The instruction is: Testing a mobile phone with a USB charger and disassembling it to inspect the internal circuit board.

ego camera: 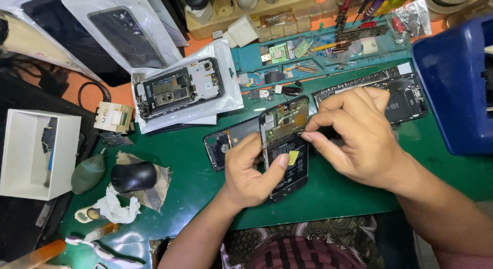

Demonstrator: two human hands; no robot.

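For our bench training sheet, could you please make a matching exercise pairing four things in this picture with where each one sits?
Things:
1. opened phone
2. computer mouse
3. bagged phone board
4. blue container

Places:
A. at the right edge of the bench
B. held in the left hand, with the right hand at its edge
C. on a scrap of cloth, left of the hands
D. in a clear plastic sleeve, up and left of the hands

Pairs: 1-B, 2-C, 3-D, 4-A
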